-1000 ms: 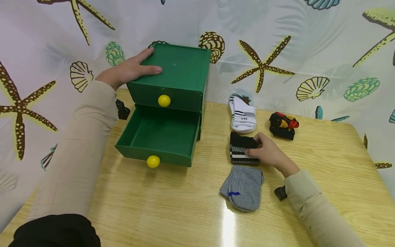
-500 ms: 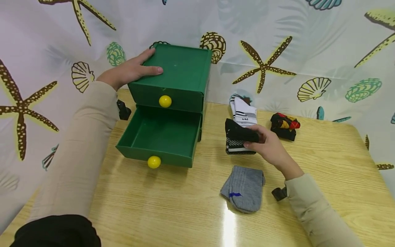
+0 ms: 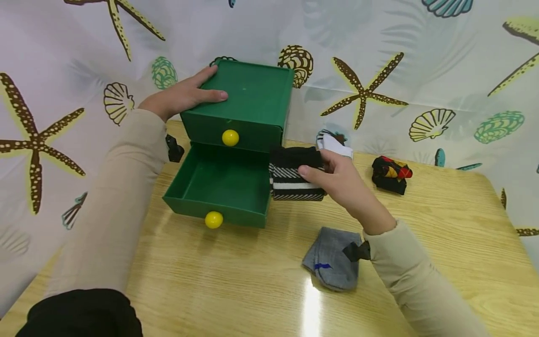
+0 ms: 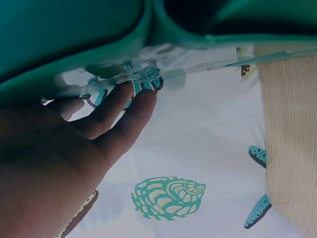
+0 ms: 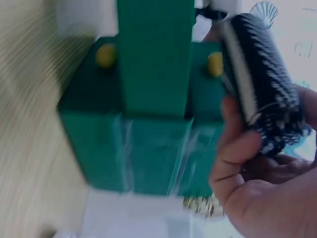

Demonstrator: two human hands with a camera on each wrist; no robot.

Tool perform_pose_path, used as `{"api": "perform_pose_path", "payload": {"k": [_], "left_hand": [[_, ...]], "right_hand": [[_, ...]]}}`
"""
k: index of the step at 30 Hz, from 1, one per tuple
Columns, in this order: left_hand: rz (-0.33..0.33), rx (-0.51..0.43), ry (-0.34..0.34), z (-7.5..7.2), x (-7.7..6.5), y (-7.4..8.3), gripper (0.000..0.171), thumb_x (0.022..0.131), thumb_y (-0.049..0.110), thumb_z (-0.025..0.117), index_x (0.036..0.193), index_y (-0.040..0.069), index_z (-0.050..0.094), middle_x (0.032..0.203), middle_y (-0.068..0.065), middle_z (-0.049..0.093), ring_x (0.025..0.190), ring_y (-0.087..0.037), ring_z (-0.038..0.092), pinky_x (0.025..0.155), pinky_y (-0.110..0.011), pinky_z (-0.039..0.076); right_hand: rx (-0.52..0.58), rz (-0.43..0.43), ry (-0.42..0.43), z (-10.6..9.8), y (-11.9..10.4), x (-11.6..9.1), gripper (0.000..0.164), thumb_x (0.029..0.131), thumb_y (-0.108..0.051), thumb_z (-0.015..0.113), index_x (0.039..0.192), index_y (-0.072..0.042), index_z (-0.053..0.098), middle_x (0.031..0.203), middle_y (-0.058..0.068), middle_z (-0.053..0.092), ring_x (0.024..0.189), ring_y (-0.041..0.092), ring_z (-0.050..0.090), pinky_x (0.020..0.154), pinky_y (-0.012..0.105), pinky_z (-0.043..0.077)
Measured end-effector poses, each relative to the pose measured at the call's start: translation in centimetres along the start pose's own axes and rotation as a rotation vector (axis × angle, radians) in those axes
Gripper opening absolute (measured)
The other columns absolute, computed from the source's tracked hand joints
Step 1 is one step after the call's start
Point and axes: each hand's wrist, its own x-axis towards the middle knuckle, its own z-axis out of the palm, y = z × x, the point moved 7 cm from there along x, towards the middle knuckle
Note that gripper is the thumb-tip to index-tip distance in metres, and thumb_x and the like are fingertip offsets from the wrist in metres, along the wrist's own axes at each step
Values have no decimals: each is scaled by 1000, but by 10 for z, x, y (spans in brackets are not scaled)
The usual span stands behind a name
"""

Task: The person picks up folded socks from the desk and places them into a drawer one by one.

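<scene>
In the head view, my right hand [image 3: 343, 185] grips a folded pair of black-and-white patterned socks [image 3: 296, 174], thumb on the near face. The socks hang above the table at the right edge of a pulled-out green drawer [image 3: 227, 185] with a yellow knob. My left hand [image 3: 185, 96] rests on the left of the green drawer cabinet [image 3: 257, 89], thumb on its top; the left wrist view shows its fingers [image 4: 126, 121] touching the cabinet's side. The right wrist view, blurred, shows the patterned socks [image 5: 262, 79] between thumb and fingers. Nothing is visible inside the drawer.
Grey socks [image 3: 328, 276] lie on the table [image 3: 236, 281] at front right, partly behind a black wrist device. White socks [image 3: 334, 144] lie behind the right hand, partly hidden. A black, red and yellow folded pair [image 3: 391, 174] lies farther right. A printed curtain [image 3: 261, 28] hangs behind.
My right hand has lifted the patterned socks off the table and carried them left to the drawer's right edge. The left hand stays on the cabinet.
</scene>
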Motion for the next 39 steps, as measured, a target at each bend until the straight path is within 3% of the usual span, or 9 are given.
{"api": "perform_pose_path", "payload": {"k": [6, 12, 17, 22, 24, 32, 34, 39], "left_hand": [[13, 11, -2, 1, 3, 0, 94, 98, 58, 53, 160, 37, -14, 167, 3, -19, 152, -30, -11, 119, -58, 3], [-3, 7, 3, 0, 1, 0, 94, 98, 59, 54, 160, 37, -14, 167, 0, -17, 152, -33, -8, 119, -59, 5], [-5, -2, 1, 0, 1, -2, 94, 97, 60, 54, 160, 39, -13, 167, 2, -17, 152, -31, -8, 119, -58, 5], [0, -2, 2, 0, 2, -3, 94, 97, 60, 55, 160, 40, -12, 167, 4, -18, 152, -29, -9, 119, -57, 5], [-2, -1, 3, -1, 1, -3, 94, 97, 59, 55, 160, 40, -12, 167, 5, -18, 152, -29, -10, 119, -57, 5], [7, -3, 4, 0, 0, 0, 93, 98, 59, 54, 161, 38, -12, 167, 5, -17, 152, -27, -10, 120, -55, 4], [6, -3, 3, 0, -1, 0, 94, 98, 59, 54, 161, 38, -12, 167, 4, -17, 152, -28, -10, 120, -55, 5], [8, -4, 5, 0, 0, -1, 94, 98, 59, 54, 161, 37, -12, 167, 3, -16, 152, -29, -8, 120, -55, 6]], "right_hand": [[-102, 90, -88, 44, -17, 27, 42, 95, -24, 69, 130, -2, 62, 108, 12, 68, 89, 23, 65, 67, 35, 57], [-343, 140, -156, 87, -28, 55, 54, 97, -25, 68, 143, 0, 53, 121, 13, 63, 74, 21, 69, 67, 30, 58], [-357, 199, -252, 121, -27, 74, 58, 100, -18, 64, 151, 1, 43, 131, 16, 60, 65, 20, 70, 68, 27, 57], [-426, 199, -346, 147, -21, 84, 56, 103, -19, 59, 153, -1, 42, 145, 13, 52, 103, 20, 62, 92, 31, 52], [-495, 181, -376, 153, -20, 86, 55, 103, -22, 58, 152, -2, 43, 150, 11, 49, 119, 21, 54, 103, 32, 45], [-569, 160, -390, 164, -19, 91, 58, 104, -26, 60, 153, 0, 42, 154, 12, 45, 138, 23, 44, 112, 35, 36], [-571, 155, -395, 164, -19, 91, 59, 104, -28, 59, 153, 0, 41, 154, 12, 45, 138, 23, 44, 112, 34, 36], [-474, 145, -389, 157, -18, 87, 59, 104, -30, 59, 154, -4, 41, 150, 10, 49, 113, 19, 61, 100, 32, 47]]}}
